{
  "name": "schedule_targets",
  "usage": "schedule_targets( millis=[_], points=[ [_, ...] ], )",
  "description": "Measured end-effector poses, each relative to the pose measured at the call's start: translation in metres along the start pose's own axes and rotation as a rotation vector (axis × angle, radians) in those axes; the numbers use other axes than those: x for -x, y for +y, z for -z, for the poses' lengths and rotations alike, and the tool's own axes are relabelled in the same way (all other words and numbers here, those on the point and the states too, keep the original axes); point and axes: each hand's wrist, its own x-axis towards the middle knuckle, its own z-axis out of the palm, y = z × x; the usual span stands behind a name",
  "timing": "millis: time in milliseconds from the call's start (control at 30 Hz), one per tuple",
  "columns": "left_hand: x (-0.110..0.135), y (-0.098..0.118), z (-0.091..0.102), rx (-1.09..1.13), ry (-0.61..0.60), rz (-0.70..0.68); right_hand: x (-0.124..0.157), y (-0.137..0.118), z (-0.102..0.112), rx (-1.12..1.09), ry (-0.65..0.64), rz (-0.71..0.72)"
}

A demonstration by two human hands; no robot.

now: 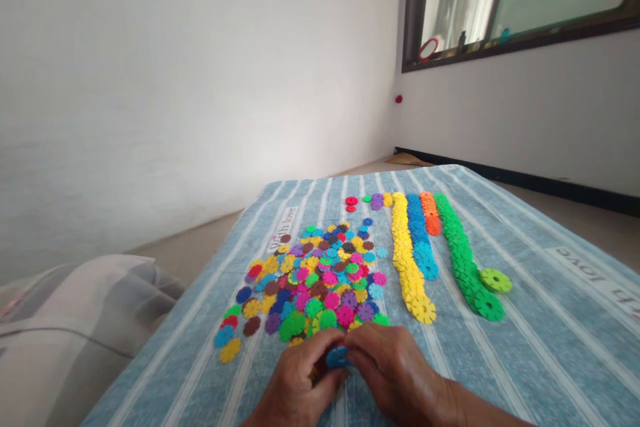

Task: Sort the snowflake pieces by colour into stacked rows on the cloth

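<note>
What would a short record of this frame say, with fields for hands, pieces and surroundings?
left hand: holds blue disc
right hand: holds the same disc
pile: mixed discs, just beyond the hands
rows: yellow row, blue row, orange row, green row, right of the pile
single piece: green disc, beside the green row
surface: striped cloth
</note>
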Motion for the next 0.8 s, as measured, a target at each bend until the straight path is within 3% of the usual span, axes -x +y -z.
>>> schedule_targets(
  millis=[100, 233, 400, 567, 800],
  points=[
    [-0.001, -0.003, 0.0, -0.057, 0.056, -0.065, -0.011, 0.001, 0.027, 0.117, -0.04, -0.057],
    [-0.004, -0.004, 0.002, -0.13, 0.057, -0.152, -0.022, 0.022, 0.078, 0.416, -0.047, -0.177],
    [-0.006, -0.004, 0.0, -0.144, 0.07, -0.22, -0.027, 0.054, 0.129, 0.797, -0.15, -0.503],
    [-0.003, -0.009, -0.002, -0.141, 0.037, -0.181, -0.027, 0.071, 0.135, 0.827, -0.305, -0.62],
    [-0.001, -0.014, -0.003, -0.135, 0.028, -0.181, -0.025, 0.089, 0.123, 0.802, -0.325, -0.625]
  ],
)
